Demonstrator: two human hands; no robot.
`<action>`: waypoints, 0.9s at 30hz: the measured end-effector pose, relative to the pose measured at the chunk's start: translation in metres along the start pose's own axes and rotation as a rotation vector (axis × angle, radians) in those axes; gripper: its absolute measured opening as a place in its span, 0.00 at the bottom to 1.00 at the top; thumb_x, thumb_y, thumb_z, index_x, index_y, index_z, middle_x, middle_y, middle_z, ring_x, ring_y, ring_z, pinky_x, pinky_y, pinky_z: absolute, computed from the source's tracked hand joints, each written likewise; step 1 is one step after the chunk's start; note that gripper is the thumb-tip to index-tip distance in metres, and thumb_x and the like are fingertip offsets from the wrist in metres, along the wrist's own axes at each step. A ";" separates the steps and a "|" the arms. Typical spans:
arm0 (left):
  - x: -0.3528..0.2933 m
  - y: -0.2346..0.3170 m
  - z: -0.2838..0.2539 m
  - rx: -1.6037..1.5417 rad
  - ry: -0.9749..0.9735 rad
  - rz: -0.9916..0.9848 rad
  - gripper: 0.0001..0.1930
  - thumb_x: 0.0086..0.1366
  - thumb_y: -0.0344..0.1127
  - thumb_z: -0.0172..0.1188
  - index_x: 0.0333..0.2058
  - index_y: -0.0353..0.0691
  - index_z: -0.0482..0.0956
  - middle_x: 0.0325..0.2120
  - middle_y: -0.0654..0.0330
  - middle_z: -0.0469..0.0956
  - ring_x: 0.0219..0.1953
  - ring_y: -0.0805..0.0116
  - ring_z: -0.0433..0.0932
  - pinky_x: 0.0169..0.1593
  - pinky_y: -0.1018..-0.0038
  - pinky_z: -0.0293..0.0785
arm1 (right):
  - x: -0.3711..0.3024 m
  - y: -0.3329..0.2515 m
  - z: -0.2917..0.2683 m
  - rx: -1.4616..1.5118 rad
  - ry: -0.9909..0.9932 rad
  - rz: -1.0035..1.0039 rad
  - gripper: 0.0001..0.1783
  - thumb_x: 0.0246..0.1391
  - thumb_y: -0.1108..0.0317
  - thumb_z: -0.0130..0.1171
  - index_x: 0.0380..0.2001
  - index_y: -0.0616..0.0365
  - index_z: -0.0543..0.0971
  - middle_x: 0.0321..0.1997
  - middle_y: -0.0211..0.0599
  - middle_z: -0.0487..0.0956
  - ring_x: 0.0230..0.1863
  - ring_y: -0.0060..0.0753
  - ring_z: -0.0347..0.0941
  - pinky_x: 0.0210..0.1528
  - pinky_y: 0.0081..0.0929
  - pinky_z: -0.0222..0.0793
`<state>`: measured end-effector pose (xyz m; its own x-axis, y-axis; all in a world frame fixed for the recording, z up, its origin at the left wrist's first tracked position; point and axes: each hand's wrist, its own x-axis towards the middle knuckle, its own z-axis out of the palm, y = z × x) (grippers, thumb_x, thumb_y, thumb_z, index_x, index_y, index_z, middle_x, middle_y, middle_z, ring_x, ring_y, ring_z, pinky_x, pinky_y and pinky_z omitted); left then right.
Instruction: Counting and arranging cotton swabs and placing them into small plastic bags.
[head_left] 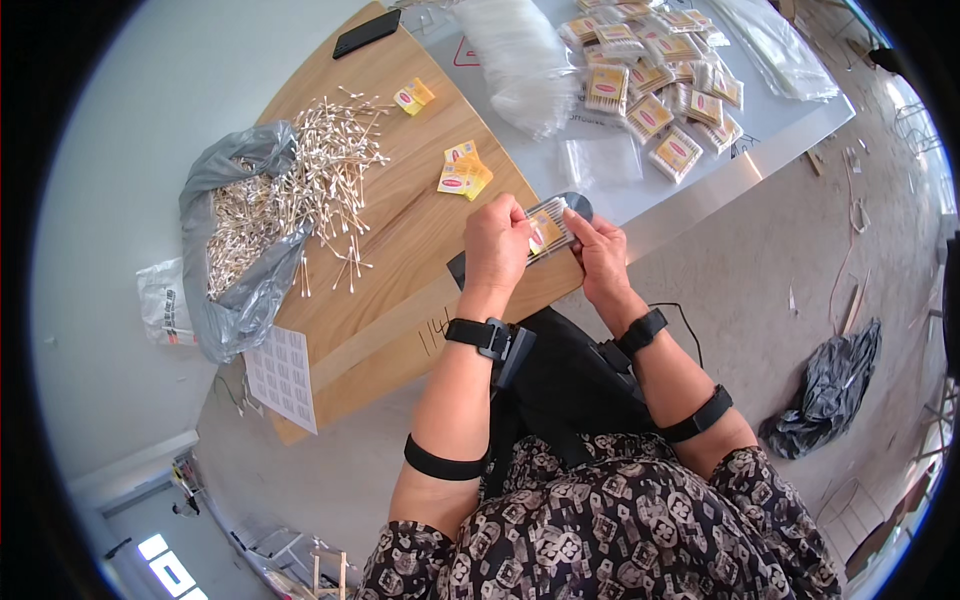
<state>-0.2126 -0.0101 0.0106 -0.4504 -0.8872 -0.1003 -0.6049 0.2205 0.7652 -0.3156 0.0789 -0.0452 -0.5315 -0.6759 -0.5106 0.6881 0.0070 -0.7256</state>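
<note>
A flat clear packet of cotton swabs (549,226) with a yellow label card inside lies between my hands at the table's near right corner. My left hand (494,245) is closed, its fingers curled at the packet's left side. My right hand (603,255) pinches the right side, thumb on top of the packet. Under and behind it shows part of a dark grey object with a rounded end (578,205); its kind is mostly hidden by my hands. Loose yellow label cards (464,172) lie just beyond my left hand.
Loose cotton swabs (338,165) spill from a grey plastic bag (235,165) on the wooden table (400,240). Filled swab packets (676,153) and clear empty bags (515,65) cover the adjoining grey surface. A black phone (366,34) and a printed sheet (281,375) lie near the wooden table's edges.
</note>
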 end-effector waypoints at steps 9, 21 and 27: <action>-0.019 -0.006 -0.005 0.177 0.145 0.251 0.08 0.55 0.22 0.60 0.34 0.33 0.72 0.38 0.48 0.75 0.40 0.49 0.75 0.41 0.60 0.72 | 0.002 -0.006 0.003 -0.003 -0.016 0.063 0.15 0.57 0.53 0.63 0.27 0.53 0.80 0.17 0.20 0.69 0.15 0.11 0.57 0.17 0.14 0.49; -0.076 -0.015 0.020 0.671 0.035 0.185 0.40 0.67 0.51 0.52 0.67 0.30 0.48 0.69 0.41 0.46 0.71 0.43 0.42 0.68 0.44 0.43 | 0.014 -0.007 0.008 -0.055 0.023 0.004 0.09 0.55 0.65 0.65 0.28 0.60 0.83 0.21 0.22 0.76 0.20 0.12 0.64 0.21 0.18 0.58; -0.075 -0.014 0.021 0.658 0.025 0.165 0.42 0.66 0.50 0.55 0.67 0.29 0.47 0.69 0.42 0.46 0.71 0.44 0.43 0.68 0.43 0.41 | 0.016 -0.004 0.011 -0.120 0.007 -0.093 0.09 0.54 0.65 0.66 0.28 0.60 0.83 0.22 0.21 0.76 0.21 0.11 0.63 0.23 0.17 0.58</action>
<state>-0.1843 0.0618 -0.0058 -0.5608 -0.8280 0.0056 -0.8066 0.5478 0.2222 -0.3212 0.0594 -0.0455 -0.5939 -0.6723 -0.4419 0.5722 0.0332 -0.8194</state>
